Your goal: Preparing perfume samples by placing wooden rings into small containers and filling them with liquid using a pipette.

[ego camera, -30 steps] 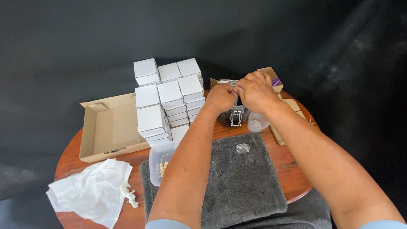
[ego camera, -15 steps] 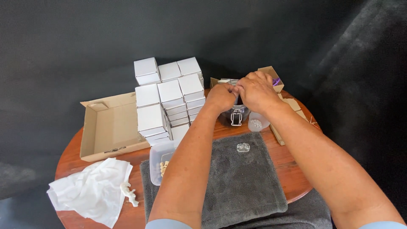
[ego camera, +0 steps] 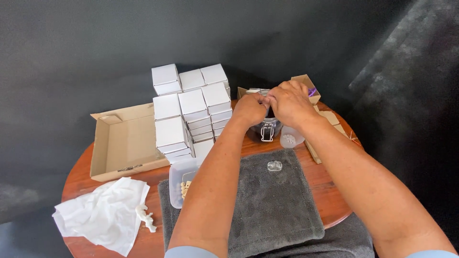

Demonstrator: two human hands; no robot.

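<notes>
Both my hands meet over a dark glass jar with a metal clip latch (ego camera: 266,130) near the far side of the round wooden table (ego camera: 330,191). My left hand (ego camera: 248,109) and my right hand (ego camera: 289,102) have fingers pinched together above the jar's top; what they grip is hidden. A small clear glass piece (ego camera: 274,166) lies on the grey towel (ego camera: 275,210) below my arms. A small clear plastic cup (ego camera: 290,137) stands just right of the jar.
Stacks of small white boxes (ego camera: 191,110) stand left of the jar. An open cardboard tray (ego camera: 122,143) sits at the left. White tissue (ego camera: 103,215) with a small white figurine (ego camera: 146,217) lies front left. A clear plastic tub (ego camera: 180,179) holds small pieces. Cardboard pieces (ego camera: 330,124) are at the right.
</notes>
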